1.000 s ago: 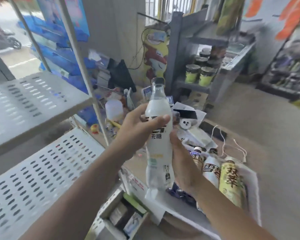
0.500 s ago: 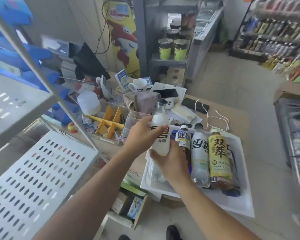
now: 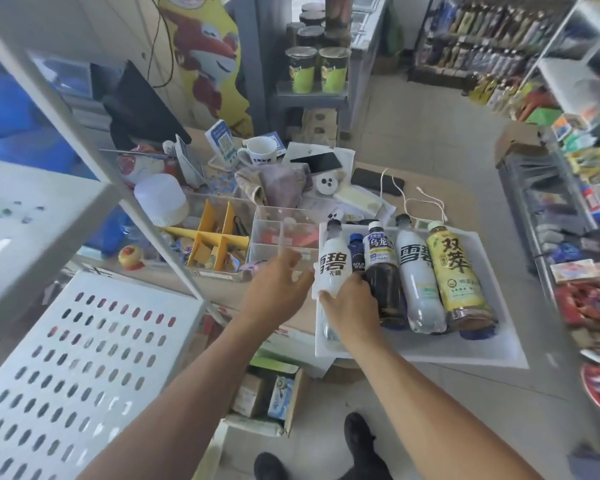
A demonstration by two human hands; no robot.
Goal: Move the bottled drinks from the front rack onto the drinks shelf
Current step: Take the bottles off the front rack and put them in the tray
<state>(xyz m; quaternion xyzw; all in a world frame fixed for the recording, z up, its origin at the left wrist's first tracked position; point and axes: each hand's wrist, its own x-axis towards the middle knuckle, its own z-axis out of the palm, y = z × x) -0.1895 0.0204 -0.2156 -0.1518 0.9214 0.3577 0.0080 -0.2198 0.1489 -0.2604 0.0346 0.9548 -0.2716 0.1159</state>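
Item: white-labelled clear plastic bottle (image 3: 332, 268), lying leftmost in white tray (image 3: 499, 341) on surface.
Right hand (image 3: 352, 303) curls round its middle; left hand (image 3: 278, 289) spread, just beside, empty.
I'd grip mid-body, lift clear of neighbouring dark tea bottle (image 3: 383, 271), carry to white perforated shelf (image 3: 66, 375).

Both forearms extended forward, bare. Left hand (image 3: 274, 292) open, fingers spread, blurred, holding nothing. Right hand (image 3: 350, 301) palm-down, fingers curled around a white bottle (image 3: 333, 268).
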